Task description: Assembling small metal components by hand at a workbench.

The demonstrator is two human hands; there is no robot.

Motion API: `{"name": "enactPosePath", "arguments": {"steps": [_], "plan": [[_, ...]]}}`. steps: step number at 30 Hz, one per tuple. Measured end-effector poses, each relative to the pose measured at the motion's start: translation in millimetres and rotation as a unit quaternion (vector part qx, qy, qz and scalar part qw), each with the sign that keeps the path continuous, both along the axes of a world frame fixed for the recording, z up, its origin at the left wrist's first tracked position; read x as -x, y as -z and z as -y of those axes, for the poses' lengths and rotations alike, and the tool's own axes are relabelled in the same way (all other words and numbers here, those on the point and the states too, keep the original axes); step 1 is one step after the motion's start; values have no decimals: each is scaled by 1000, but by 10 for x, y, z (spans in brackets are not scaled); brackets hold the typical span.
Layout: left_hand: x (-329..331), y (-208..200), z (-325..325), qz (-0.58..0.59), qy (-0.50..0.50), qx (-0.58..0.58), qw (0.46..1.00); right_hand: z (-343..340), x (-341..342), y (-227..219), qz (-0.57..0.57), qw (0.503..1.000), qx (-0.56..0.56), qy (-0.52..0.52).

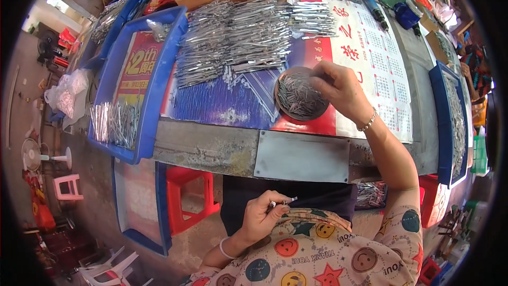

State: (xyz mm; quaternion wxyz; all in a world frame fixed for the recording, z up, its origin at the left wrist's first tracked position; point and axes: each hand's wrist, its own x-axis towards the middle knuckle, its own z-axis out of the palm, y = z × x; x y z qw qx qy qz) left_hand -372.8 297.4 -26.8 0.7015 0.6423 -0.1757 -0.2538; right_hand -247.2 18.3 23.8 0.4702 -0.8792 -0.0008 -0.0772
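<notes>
Your two hands, one with a small metal piece, the other at a bowl of pins.
Your left hand [258,218] grips the small metal piece [291,200] between thumb and fingers below the table edge; its long axis runs nearly level, the free end pointing between 2 and 3 o'clock. At 1 o'clock from it, your right hand [341,91] bends its fingers over the 2 o'clock side of the round bowl [299,118]; whether they pinch anything cannot be determined. The pins [296,95] lie at mixed angles.
</notes>
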Motion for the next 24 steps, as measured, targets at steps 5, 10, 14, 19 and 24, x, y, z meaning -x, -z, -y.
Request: {"name": "enactPosePath", "arguments": {"steps": [5,10,14,19,24], "plan": [[36,-9,43,8,5,-8,1000,91,15,64,-48,995,-85,6],[27,-58,90,-1,4,-14,1000,77,161,-34,-130,969,-212,15],[-1,-21,96,17,13,-8,1000,-69,452,-119,-196,917,-341,-59],[-36,-14,128,7,12,-5,1000,-328,872,-62,-322,804,-493,-83],[-70,-12,177,-25,25,0,999,-499,1103,95,-330,747,-570,-89]]}}
